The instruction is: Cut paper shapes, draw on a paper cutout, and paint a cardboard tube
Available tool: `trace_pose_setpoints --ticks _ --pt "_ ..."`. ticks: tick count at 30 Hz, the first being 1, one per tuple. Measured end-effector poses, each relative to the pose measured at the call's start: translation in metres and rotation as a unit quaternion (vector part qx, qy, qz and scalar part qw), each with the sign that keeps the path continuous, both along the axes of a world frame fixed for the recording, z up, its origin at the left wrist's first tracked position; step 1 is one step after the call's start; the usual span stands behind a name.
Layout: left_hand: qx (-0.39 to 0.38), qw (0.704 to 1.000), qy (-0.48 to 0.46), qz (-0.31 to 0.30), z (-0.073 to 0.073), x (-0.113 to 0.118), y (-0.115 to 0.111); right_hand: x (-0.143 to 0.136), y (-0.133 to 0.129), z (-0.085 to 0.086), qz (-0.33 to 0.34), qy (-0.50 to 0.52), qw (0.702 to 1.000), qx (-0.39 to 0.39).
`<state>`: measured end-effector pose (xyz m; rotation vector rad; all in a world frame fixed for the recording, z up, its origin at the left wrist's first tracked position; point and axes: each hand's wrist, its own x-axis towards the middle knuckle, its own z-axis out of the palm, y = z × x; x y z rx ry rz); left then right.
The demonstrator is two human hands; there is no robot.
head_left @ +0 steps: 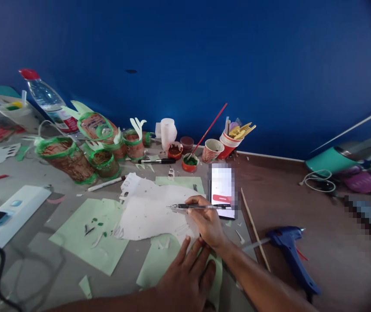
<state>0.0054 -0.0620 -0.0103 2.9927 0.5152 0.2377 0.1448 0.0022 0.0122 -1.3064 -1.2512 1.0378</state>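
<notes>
In my right hand [206, 219] is a pen [188, 206], pinched between thumb and fingers with its tip pointing left over a white sheet of paper [153, 212]. The sheet has an irregular cut outline and small pencil-like drawings near its edges. My left hand [188, 273] lies flat at the sheet's lower right, fingers stretched out and apart, partly over green paper [154, 264]. Another green sheet [91, 229] with small scraps on it is to the left. Just beyond my right hand lies a phone [222, 182] with its screen lit.
Painted brown-and-green containers [68, 160] stand at the back left by a plastic bottle [50, 102]. Paint pots [190, 164] and paper cups [229, 145] line the blue wall. At right are a wooden stick [255, 229], a blue glue gun [289, 251] and a teal container [328, 160]. A power strip [26, 203] lies left.
</notes>
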Motion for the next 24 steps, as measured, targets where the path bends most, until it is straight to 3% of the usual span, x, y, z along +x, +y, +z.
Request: trace_pose_setpoints --ticks 9,24 --pt "-0.028 0.999 0.022 0.003 -0.0013 0.0002 -0.0005 -0.0002 -0.0016 0.0025 0.051 -0.063 0.996 0.037" --pt "-0.013 1.0 0.003 0.002 0.0037 -0.0008 0.0007 -0.0061 0.001 -0.0032 0.049 -0.134 0.989 0.042"
